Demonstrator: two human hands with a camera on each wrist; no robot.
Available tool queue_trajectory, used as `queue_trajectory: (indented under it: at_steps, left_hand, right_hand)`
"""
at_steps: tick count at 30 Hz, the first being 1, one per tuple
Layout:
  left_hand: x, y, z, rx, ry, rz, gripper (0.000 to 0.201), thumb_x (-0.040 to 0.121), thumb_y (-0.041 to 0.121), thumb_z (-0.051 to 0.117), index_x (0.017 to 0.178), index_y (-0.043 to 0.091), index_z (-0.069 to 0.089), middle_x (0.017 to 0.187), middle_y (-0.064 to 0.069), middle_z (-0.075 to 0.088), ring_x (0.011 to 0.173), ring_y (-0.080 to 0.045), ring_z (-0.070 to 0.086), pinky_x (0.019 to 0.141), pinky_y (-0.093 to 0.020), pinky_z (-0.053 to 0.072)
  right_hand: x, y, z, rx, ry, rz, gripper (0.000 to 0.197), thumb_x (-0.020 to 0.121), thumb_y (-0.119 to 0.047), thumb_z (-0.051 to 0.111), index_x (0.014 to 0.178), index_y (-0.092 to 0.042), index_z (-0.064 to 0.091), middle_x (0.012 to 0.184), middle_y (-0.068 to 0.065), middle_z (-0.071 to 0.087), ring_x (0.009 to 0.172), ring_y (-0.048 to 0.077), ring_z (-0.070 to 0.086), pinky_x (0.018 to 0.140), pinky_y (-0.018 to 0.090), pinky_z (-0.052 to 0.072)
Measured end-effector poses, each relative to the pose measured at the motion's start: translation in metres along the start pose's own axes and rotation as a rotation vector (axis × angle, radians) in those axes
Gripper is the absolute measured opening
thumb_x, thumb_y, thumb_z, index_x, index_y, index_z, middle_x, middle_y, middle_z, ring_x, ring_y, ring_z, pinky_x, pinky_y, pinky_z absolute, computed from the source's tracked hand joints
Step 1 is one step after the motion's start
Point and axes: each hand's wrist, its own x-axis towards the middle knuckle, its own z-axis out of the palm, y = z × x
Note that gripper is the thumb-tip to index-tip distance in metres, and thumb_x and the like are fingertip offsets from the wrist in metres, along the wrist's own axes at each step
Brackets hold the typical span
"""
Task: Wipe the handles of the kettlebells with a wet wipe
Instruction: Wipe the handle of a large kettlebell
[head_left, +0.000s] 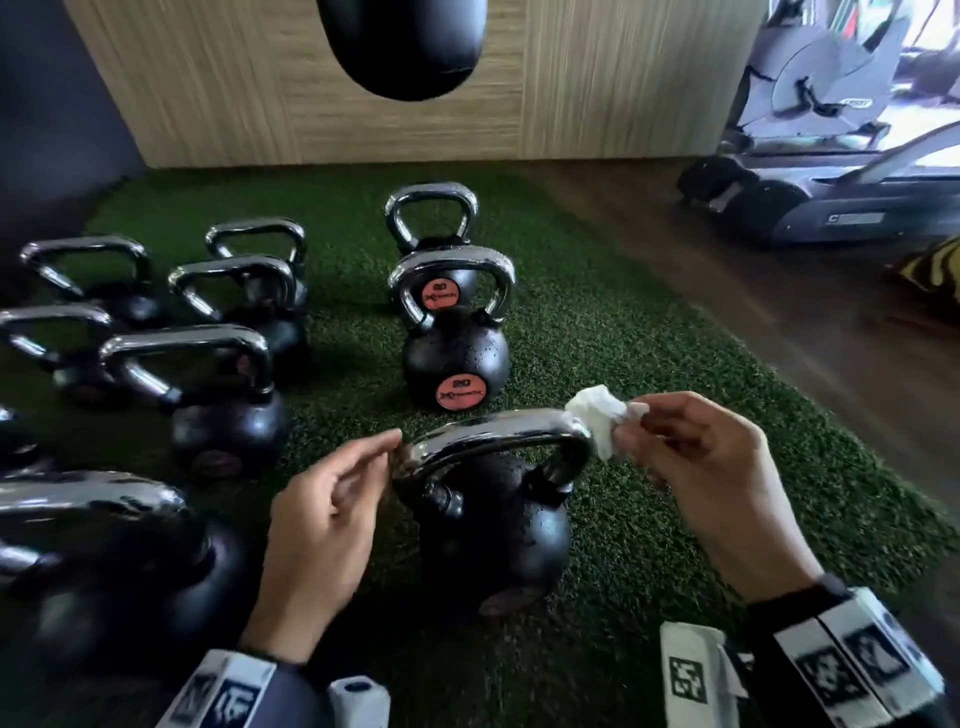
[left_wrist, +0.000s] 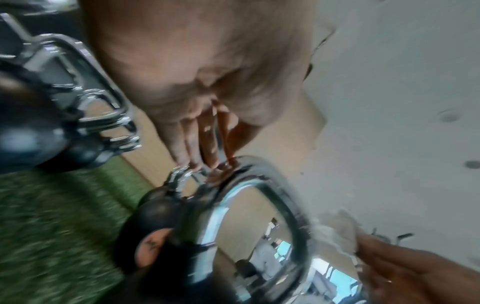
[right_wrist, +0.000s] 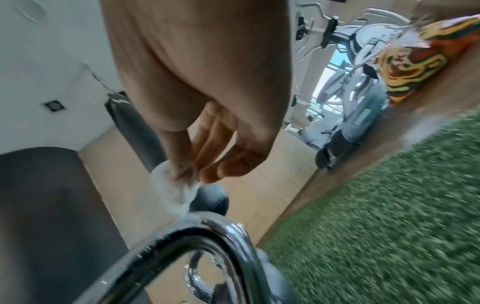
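Observation:
The nearest black kettlebell stands on green turf, its chrome handle arching between my hands. My right hand pinches a crumpled white wet wipe against the handle's right corner. My left hand is open, its straight fingertips touching the handle's left end. In the left wrist view the fingers rest on the chrome handle, with the wipe beyond. The right wrist view has the wipe pinched just above the handle.
Two kettlebells marked 20 stand in line behind the near one. Several more chrome-handled kettlebells crowd the turf to the left. A black punching bag hangs ahead by a wooden wall. An exercise machine stands at the right.

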Motion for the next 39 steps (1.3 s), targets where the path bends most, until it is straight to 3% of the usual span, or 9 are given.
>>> queue_trajectory:
  at_steps: [6, 11, 16, 20, 23, 27, 33, 36, 39]
  left_hand:
    - [-0.008, 0.080, 0.018, -0.254, -0.148, 0.080, 0.038, 0.093, 0.057, 0.062, 0.119, 0.033, 0.076, 0.119, 0.011, 0.076, 0.118, -0.010, 0.069, 0.096, -0.027, 0.057]
    - [-0.002, 0.096, 0.025, -0.397, -0.266, 0.037, 0.028, 0.087, 0.036, 0.072, 0.110, 0.024, 0.081, 0.111, 0.003, 0.079, 0.109, -0.010, 0.073, 0.085, -0.011, 0.054]
    - [-0.004, 0.095, 0.035, -0.441, -0.242, 0.040, 0.024, 0.082, 0.029, 0.079, 0.105, 0.023, 0.083, 0.100, -0.002, 0.081, 0.094, -0.014, 0.077, 0.081, -0.017, 0.057]
    - [0.005, 0.086, 0.036, -0.280, -0.067, 0.150, 0.025, 0.087, 0.024, 0.078, 0.110, 0.016, 0.080, 0.103, 0.005, 0.080, 0.100, -0.013, 0.076, 0.087, -0.018, 0.057]
    - [0.015, 0.080, 0.040, -0.109, 0.068, 0.282, 0.025, 0.088, 0.026, 0.077, 0.111, 0.015, 0.079, 0.098, 0.011, 0.080, 0.092, -0.004, 0.076, 0.083, -0.017, 0.058]
    - [0.028, 0.074, 0.057, 0.179, -0.001, 0.477, 0.020, 0.092, 0.016, 0.077, 0.111, 0.017, 0.079, 0.110, 0.013, 0.077, 0.102, -0.001, 0.071, 0.091, -0.024, 0.057]
    - [0.034, 0.061, 0.054, 0.299, -0.037, 0.565, 0.022, 0.092, 0.018, 0.077, 0.113, 0.025, 0.079, 0.111, 0.015, 0.075, 0.101, 0.003, 0.069, 0.090, -0.020, 0.056]
    - [0.033, 0.055, 0.041, 0.278, 0.018, 0.512, 0.024, 0.092, 0.023, 0.078, 0.116, 0.024, 0.079, 0.111, 0.015, 0.076, 0.093, 0.003, 0.071, 0.085, -0.020, 0.057]
    - [0.025, 0.050, 0.048, 0.363, 0.076, 0.581, 0.021, 0.089, 0.017, 0.081, 0.109, 0.016, 0.081, 0.112, 0.008, 0.077, 0.100, -0.002, 0.073, 0.102, -0.033, 0.055]
  right_hand:
    - [-0.012, -0.054, 0.021, -0.118, -0.294, -0.202, 0.017, 0.080, -0.039, 0.075, 0.097, -0.036, 0.076, 0.093, -0.010, 0.078, 0.076, 0.012, 0.073, 0.070, 0.030, 0.061]
    - [-0.012, -0.063, 0.035, -0.222, -0.242, -0.299, 0.016, 0.076, -0.028, 0.084, 0.087, -0.038, 0.077, 0.097, -0.011, 0.068, 0.073, 0.011, 0.063, 0.064, 0.013, 0.046]
    - [-0.009, -0.056, 0.047, -0.191, -0.094, -0.305, 0.022, 0.070, -0.033, 0.088, 0.085, -0.034, 0.071, 0.079, -0.009, 0.060, 0.063, 0.012, 0.056, 0.058, 0.018, 0.045]
    - [-0.006, -0.031, 0.042, -0.040, -0.053, -0.198, 0.042, 0.077, -0.030, 0.086, 0.113, -0.036, 0.065, 0.097, 0.001, 0.060, 0.079, 0.017, 0.059, 0.066, 0.029, 0.053]
    - [-0.001, 0.011, 0.036, 0.108, 0.178, 0.022, 0.054, 0.073, -0.014, 0.073, 0.119, -0.039, 0.062, 0.117, 0.002, 0.063, 0.101, 0.025, 0.063, 0.076, 0.034, 0.054]
    - [-0.004, 0.064, 0.062, 0.408, 0.023, 0.283, 0.057, 0.078, 0.006, 0.073, 0.127, -0.020, 0.062, 0.119, 0.011, 0.072, 0.108, 0.024, 0.069, 0.082, 0.026, 0.054]
    - [-0.008, 0.103, 0.081, 0.099, 0.077, 0.096, 0.036, 0.074, -0.037, 0.081, 0.105, -0.024, 0.070, 0.098, -0.002, 0.076, 0.094, 0.019, 0.073, 0.088, 0.051, 0.058]
    - [-0.009, 0.109, 0.076, 0.014, 0.046, 0.061, 0.039, 0.074, -0.046, 0.079, 0.105, -0.024, 0.069, 0.097, -0.003, 0.075, 0.091, 0.016, 0.072, 0.085, 0.051, 0.059]
    - [-0.009, 0.110, 0.074, 0.014, 0.019, 0.053, 0.039, 0.076, -0.048, 0.079, 0.106, -0.025, 0.069, 0.098, -0.005, 0.075, 0.089, 0.012, 0.072, 0.081, 0.045, 0.061]
